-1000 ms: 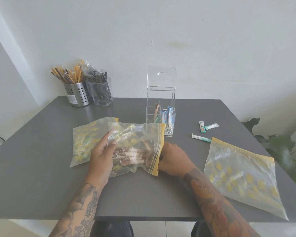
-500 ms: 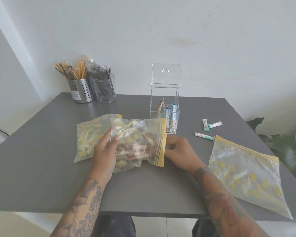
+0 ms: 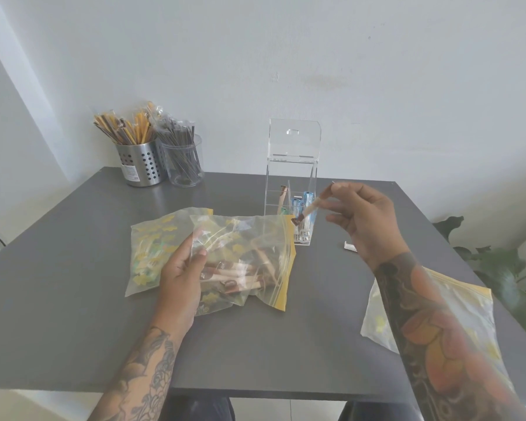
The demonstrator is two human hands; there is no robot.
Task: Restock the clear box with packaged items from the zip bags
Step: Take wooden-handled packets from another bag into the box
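Bench (image 3: pixel 73 314): dark grey top under both hands.
Third zip bag (image 3: pixel 377 314): flat on the bench beneath the right forearm, partly hidden by it.
Zip bag of sticks (image 3: pixel 255 268): lies on the bench, yellow mouth towards the right hand, its left end in the left hand.
Second zip bag (image 3: pixel 152 247): just left of the left hand, partly under the first bag.
Clear box (image 3: pixel 292 165): upright, lid raised, just left of the right hand, beyond the bags; a few packets stand inside.
Left hand (image 3: pixel 182 275): fingers and thumb curled, gripping the bag's plastic.
Right hand (image 3: pixel 362 217): raised above the bench, thumb and fingertips pinching one packaged stick.
Packaged stick (image 3: pixel 308 209): slants down from the right hand, dark tip in front of the box.
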